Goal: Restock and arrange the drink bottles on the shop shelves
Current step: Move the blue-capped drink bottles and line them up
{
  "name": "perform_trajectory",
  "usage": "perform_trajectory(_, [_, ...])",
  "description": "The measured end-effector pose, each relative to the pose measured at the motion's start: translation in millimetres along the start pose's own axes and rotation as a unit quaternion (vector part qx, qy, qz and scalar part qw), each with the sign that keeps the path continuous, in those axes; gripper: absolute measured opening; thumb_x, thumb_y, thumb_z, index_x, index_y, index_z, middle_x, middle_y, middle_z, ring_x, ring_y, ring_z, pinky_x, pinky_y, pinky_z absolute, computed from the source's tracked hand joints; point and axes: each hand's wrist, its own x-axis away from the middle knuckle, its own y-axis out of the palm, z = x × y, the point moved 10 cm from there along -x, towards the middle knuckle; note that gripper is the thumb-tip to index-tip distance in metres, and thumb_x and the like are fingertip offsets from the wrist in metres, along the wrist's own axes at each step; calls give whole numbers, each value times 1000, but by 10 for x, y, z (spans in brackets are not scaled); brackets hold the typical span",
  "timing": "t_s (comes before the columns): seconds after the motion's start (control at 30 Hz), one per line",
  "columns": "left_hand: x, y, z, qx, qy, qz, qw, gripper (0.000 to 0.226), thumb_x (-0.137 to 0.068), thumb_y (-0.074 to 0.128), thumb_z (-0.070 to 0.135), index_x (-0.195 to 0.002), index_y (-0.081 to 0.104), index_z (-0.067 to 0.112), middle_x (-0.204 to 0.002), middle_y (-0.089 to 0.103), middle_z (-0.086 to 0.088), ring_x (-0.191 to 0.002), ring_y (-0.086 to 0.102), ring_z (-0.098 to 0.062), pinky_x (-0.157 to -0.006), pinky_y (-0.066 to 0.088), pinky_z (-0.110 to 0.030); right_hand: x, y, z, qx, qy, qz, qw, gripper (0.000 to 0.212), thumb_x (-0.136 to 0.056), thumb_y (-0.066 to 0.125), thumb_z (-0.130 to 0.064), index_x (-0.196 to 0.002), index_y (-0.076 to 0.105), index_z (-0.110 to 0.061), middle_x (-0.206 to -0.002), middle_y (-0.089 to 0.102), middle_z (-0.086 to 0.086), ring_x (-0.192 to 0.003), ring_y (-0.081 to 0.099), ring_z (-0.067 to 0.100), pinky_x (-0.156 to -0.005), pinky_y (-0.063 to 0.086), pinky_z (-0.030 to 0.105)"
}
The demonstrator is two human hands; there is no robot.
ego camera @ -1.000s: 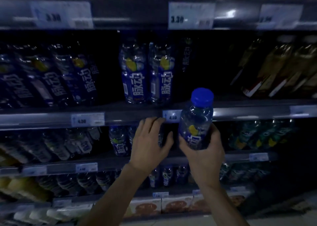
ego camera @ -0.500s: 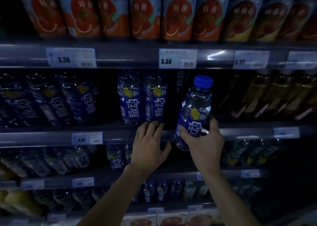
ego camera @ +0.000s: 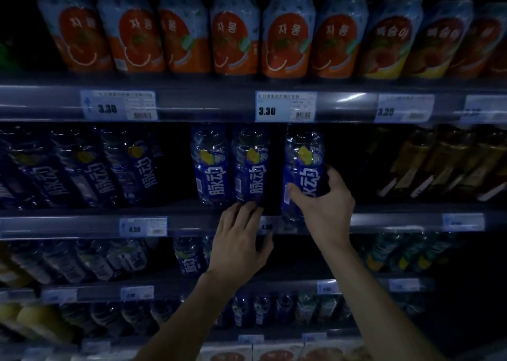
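Note:
My right hand (ego camera: 325, 209) grips the lower half of a blue-labelled drink bottle (ego camera: 303, 163), which stands upright at the front edge of the second shelf (ego camera: 82, 225); its cap is hidden behind the shelf rail above. Just to its left stand two matching blue bottles (ego camera: 230, 166), side by side. My left hand (ego camera: 238, 241) rests on the shelf's front rail below those two, fingers spread, fingertips touching the base of the nearer one. It holds nothing.
Darker blue bottles (ego camera: 90, 168) fill the shelf's left part and amber bottles (ego camera: 428, 163) lean at the right. A dark gap lies right of the held bottle. Orange cans (ego camera: 233, 34) line the top shelf. More bottles fill the lower shelves (ego camera: 115, 262).
My right hand has carried the bottle up and forward, from below the shelf into the row beside the two blue bottles. The view has tilted upward. My left hand stays on the rail.

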Motion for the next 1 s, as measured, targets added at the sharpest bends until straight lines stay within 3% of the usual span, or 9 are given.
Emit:
perform_trajectory(0.27, [8,15,-16,6,-3,2,1000,49,-87,55,38,-125,56,7,-126,57,-9,-121,48,-33,-101,42,-47,-230,34,-120,-13,-10,26,1000,64,-66,85,-35,-121,58,-16,-96,65,-18,-82,61,-14,-66,47,3])
perform_trajectory(0.4, [25,19,-19,11,-4,9,1000,48,-87,55,37,-124,57,8,-127,57,-9,-122,48,-32,-103,42,-46,-244,112,-74,-21,-4,30,999,61,-66,86,-33,-118,56,-18,-94,65,-19,-81,61,-14,-66,48,5])
perform_trajectory(0.77, [34,29,-54,15,5,7,1000,48,-86,59,35,-125,56,7,-129,57,-10,-123,48,-34,-103,41,-47,-262,319,71,-26,-1,39,999,61,-67,84,-30,-121,56,-17,-99,68,-8,-87,65,0,-76,55,20])
perform_trajectory(0.9, [33,18,-62,17,11,10,1000,49,-87,55,38,-126,56,8,-129,56,-8,-123,46,-31,-104,40,-45,-304,345,90,-28,4,41,999,67,-66,85,-26,-124,53,-17,-100,67,-7,-86,63,-6,-74,50,10])
perform_trajectory(1.0, [22,13,-71,22,12,12,1000,50,-86,51,40,-126,55,9,-128,56,-7,-122,45,-29,-105,39,-43,-276,357,135,-37,10,25,999,72,-67,86,-25,-129,50,-16,-105,66,-7,-91,63,-3,-77,52,12])
